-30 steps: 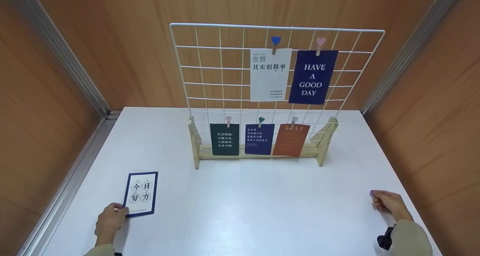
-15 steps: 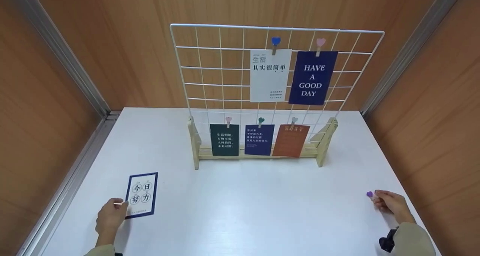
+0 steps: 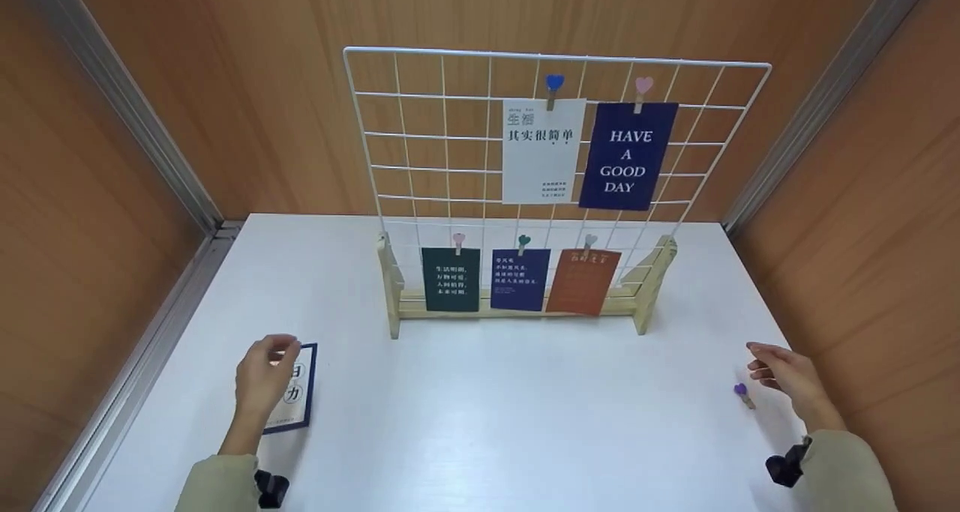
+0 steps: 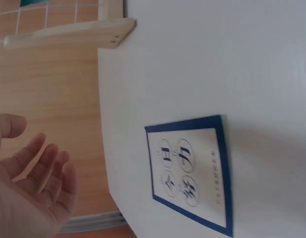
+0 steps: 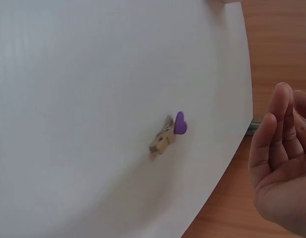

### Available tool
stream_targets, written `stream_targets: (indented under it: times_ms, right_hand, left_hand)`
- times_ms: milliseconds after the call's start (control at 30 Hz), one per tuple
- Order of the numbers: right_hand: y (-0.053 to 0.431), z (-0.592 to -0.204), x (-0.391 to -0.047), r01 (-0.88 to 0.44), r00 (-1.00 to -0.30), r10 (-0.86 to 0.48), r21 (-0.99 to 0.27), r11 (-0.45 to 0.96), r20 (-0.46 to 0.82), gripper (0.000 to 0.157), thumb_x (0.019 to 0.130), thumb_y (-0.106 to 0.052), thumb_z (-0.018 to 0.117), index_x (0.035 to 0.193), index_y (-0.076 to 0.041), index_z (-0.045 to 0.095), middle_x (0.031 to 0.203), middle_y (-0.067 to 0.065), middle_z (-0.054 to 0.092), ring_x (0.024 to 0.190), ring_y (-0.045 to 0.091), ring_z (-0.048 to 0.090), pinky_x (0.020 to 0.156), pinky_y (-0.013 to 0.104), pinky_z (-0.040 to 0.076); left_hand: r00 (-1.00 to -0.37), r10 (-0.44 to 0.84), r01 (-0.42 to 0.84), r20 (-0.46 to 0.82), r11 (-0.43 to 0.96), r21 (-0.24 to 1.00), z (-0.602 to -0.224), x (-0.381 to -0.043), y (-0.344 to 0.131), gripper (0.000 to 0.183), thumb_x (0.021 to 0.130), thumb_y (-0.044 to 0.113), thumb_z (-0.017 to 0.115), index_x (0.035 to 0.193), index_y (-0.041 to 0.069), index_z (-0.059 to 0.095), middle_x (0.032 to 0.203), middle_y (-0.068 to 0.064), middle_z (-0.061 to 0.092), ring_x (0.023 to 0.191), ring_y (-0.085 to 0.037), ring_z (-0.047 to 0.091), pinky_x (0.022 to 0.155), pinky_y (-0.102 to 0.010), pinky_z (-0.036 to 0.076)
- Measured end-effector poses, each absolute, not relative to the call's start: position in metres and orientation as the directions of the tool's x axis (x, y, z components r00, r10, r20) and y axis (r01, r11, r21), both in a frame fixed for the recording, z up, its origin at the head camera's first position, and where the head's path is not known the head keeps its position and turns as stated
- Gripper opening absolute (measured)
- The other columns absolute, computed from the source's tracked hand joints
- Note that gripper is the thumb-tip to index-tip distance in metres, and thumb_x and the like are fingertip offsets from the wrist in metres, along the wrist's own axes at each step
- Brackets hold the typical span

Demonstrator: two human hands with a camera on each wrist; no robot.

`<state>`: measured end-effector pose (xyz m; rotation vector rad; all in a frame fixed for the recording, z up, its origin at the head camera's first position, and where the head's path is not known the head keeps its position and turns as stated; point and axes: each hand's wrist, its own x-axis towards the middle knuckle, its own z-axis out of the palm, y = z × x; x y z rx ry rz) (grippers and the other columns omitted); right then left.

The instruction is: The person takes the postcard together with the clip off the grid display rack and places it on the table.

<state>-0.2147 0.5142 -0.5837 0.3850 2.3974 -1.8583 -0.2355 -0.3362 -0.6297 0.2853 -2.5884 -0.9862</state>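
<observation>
My left hand (image 3: 264, 377) is raised over the left side of the table, fingers loosely bent and holding nothing. Beneath it lies a white postcard (image 3: 298, 403) with a blue border, partly covered by the hand in the head view; the left wrist view shows the whole postcard (image 4: 190, 171) flat on the tabletop. On the right, a small wooden clothespin (image 5: 163, 140) with a purple heart lies on the table. My right hand (image 3: 791, 381) hovers just beyond that clothespin (image 3: 744, 396), apart from it, with relaxed fingers and nothing in them.
A white wire grid (image 3: 420, 133) stands upright in a wooden stand (image 3: 645, 291) at the back. Several cards hang from it on heart clips, among them a white card (image 3: 541, 160) and a navy card (image 3: 628, 156). Wooden panels (image 3: 862, 220) enclose the white table (image 3: 480, 414).
My left hand has let go of the postcard's edge and risen forward over it. My right hand has released the purple-heart clothespin, leaving it on the table, and lifted away forward.
</observation>
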Motion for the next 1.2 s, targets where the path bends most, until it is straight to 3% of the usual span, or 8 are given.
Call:
stream_targets:
  times_ms: [133, 233, 367, 767, 1200]
  right_hand:
    - [0.476, -0.528, -0.205, 0.195, -0.978, 0.128, -0.939, 0.282, -0.165, 0.03, 0.088, -0.03, 0.054, 0.11, -0.01, 0.061, 0.078, 0.003, 0.06, 0.069, 0.016, 0.059, 0.066, 0.024, 0.049]
    - [0.445, -0.485, -0.196, 0.164, -0.983, 0.125, -0.939, 0.302, -0.131, 0.019, 0.088, -0.028, 0.053, 0.101, -0.018, 0.063, 0.075, 0.0, 0.06, 0.067, 0.013, 0.058, 0.066, 0.022, 0.048]
    - [0.427, -0.454, -0.196, 0.106, -0.993, 0.082, -0.954, 0.28, -0.086, 0.014, 0.09, -0.021, 0.052, 0.091, -0.028, 0.063, 0.073, 0.0, 0.06, 0.064, 0.011, 0.058, 0.064, 0.02, 0.048]
    - [0.398, -0.403, -0.214, -0.089, -0.996, -0.042, -0.973, 0.212, 0.082, 0.016, 0.089, -0.011, 0.053, 0.098, -0.013, 0.066, 0.07, 0.005, 0.06, 0.06, 0.012, 0.058, 0.059, 0.02, 0.049]
    - [0.362, -0.373, -0.224, -0.154, -0.987, -0.08, -0.956, 0.252, 0.138, 0.016, 0.087, -0.012, 0.055, 0.099, -0.008, 0.066, 0.066, 0.006, 0.059, 0.056, 0.011, 0.056, 0.056, 0.021, 0.05]
  left_hand:
    - [-0.932, -0.237, 0.04, 0.273, 0.682, 0.73, -0.573, -0.226, -0.302, 0.036, 0.088, 0.041, 0.049, 0.106, 0.011, 0.058, 0.097, -0.005, 0.053, 0.088, -0.023, 0.051, 0.062, -0.036, 0.045]
    - [-0.943, -0.192, 0.095, 0.27, 0.624, 0.776, -0.506, -0.204, -0.263, 0.033, 0.088, 0.031, 0.053, 0.103, 0.002, 0.058, 0.097, -0.013, 0.054, 0.089, -0.03, 0.052, 0.065, -0.043, 0.045]
    - [-0.946, -0.133, 0.155, 0.295, 0.614, 0.774, -0.456, -0.191, -0.229, 0.026, 0.089, 0.02, 0.053, 0.1, -0.003, 0.058, 0.095, -0.015, 0.055, 0.088, -0.03, 0.053, 0.067, -0.037, 0.045]
    - [-0.951, -0.008, 0.243, 0.309, 0.596, 0.765, -0.42, -0.203, -0.186, 0.019, 0.087, 0.014, 0.055, 0.101, 0.002, 0.059, 0.097, -0.009, 0.056, 0.088, -0.022, 0.053, 0.067, -0.034, 0.045]
    - [-0.938, 0.102, 0.333, 0.332, 0.535, 0.776, -0.396, -0.211, -0.153, 0.025, 0.087, 0.015, 0.055, 0.11, 0.005, 0.054, 0.098, -0.006, 0.056, 0.086, -0.017, 0.052, 0.066, -0.031, 0.045]
